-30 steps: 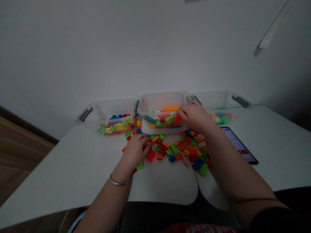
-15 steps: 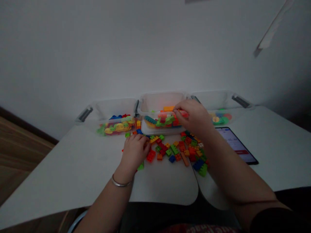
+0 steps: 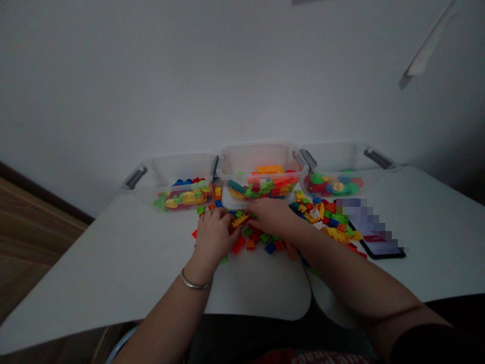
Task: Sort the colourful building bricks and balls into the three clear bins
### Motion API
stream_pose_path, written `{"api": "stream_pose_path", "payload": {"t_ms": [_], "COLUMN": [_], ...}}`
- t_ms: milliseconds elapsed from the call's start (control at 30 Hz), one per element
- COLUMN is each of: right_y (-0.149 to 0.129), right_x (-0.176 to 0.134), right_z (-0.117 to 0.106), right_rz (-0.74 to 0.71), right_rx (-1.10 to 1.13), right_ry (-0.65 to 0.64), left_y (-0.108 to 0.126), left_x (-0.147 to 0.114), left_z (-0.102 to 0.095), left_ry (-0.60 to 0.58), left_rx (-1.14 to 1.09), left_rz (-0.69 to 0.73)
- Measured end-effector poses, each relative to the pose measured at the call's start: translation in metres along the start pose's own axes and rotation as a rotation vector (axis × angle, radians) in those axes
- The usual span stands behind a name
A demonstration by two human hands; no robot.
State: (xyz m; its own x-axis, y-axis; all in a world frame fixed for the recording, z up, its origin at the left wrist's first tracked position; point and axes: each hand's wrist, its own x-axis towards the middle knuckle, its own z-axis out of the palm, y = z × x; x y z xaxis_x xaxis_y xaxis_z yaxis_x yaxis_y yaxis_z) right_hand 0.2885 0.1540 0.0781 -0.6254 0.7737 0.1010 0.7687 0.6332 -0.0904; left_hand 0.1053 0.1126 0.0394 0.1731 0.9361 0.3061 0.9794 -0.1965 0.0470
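Over the middle of a spread of loose toy building bricks, my right hand reaches in from the right. Its fingertips close on the right end of a long yellow brick. My left hand, with a silver bangle at the wrist, rests on the left part of the spread. Its fingers are curled and its thumb lies close to the yellow brick's left end; what is under the fingers is hidden. Just beyond both hands stands a clear plastic box holding larger bricks in orange, green, red and teal.
A clear box of yellow, green and blue pieces stands to the left. Another clear box with round coloured pieces is on the right. More small bricks lie beside a phone. Two white table tops meet at a gap.
My right hand has left the middle box's front rim and come down and left to the yellow brick. My left hand stays nearly in place. The view has shifted slightly.
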Motion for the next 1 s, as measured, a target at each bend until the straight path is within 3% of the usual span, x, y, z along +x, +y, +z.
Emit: {"api": "stream_pose_path", "payload": {"t_ms": [433,633,767,867,1000], "right_y": [0.0,0.001,0.004,0.008,0.023], "right_x": [0.002,0.002,0.001,-0.004,-0.018], "right_z": [0.005,0.001,-0.007,-0.022,-0.05], "right_rz": [0.022,0.055,0.033,0.005,-0.031], "right_rx": [0.034,0.105,0.23,0.318,0.329], "right_ry": [-0.015,0.011,0.109,0.202,0.425], "left_y": [-0.008,-0.008,-0.008,-0.007,-0.006], "left_x": [0.005,0.008,0.007,0.006,0.003], "left_z": [0.005,0.003,0.002,-0.001,-0.004], "left_ry": [0.066,0.045,0.056,0.128,0.196], "left_rx": [-0.14,-0.23,-0.361,-0.473,-0.542], "left_rz": [0.094,0.052,0.02,0.016,0.013]}}
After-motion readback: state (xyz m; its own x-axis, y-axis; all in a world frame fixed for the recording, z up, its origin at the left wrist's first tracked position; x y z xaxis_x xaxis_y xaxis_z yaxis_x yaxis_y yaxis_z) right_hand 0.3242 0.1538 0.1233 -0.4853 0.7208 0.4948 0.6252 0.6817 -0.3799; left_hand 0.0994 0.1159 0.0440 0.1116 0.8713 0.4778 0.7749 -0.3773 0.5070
